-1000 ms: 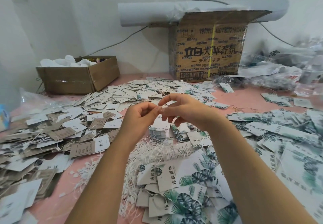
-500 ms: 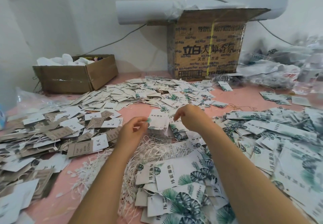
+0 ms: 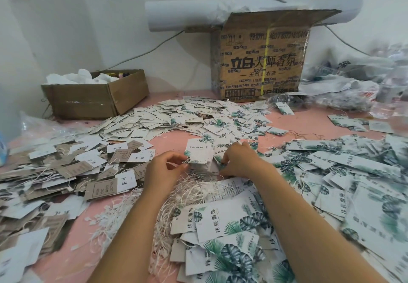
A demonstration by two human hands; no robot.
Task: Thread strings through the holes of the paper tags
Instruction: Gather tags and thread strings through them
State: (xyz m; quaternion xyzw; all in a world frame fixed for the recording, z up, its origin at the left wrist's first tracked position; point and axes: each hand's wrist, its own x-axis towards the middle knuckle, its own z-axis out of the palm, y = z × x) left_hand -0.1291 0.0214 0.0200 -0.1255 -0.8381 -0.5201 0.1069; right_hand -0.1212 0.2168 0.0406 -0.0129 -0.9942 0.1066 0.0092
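Head view: a stiff rectangular paper tag, white with green leaf print, tops a small stack between the hands. The left hand pinches its lower-left corner and the right hand grips the stack's right edge. Pale tangled strings lie just below on the pink table.

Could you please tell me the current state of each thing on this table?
left hand: pinches leaf-print tag's corner
right hand: fingers curled on tag stack, grip unclear
leaf-print tag: held tilted up
strings: loose, tangled pile
large box: flap open
small box: open, filled
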